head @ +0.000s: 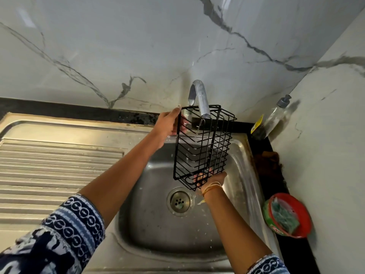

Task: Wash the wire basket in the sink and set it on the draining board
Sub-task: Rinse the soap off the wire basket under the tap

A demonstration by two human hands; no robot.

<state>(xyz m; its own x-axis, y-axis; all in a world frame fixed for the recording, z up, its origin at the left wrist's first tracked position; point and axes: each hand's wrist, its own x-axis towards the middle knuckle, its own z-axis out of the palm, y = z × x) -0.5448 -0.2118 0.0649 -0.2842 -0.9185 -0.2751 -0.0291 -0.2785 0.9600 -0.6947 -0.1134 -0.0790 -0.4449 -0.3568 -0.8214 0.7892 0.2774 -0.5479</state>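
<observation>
A black rectangular wire basket (203, 147) hangs in the air above the stainless steel sink bowl (156, 220), held upright on its long axis directly beneath the curved grey metal tap spout (200, 99), whose mouth sits just inside the basket's upper end. The left hand (167, 125) grips the basket's upper left rim, fingers (176, 110) curled round the wire. The right hand (210, 179) cups the lower end from beneath, its fingers wrapped among the bottom wires; thin bangles circle that wrist. Both forearms reach over the sink bowl from patterned blue and white sleeves (69, 230). Left of the basket lies the ribbed steel draining board (49, 171). Below the basket, the round drain strainer (179, 201) sits in the sink floor. Right of the basket, on the dark counter (300, 250) edge, stand a clear pump soap bottle (274, 115) and a red bowl with a green sponge (288, 216).
</observation>
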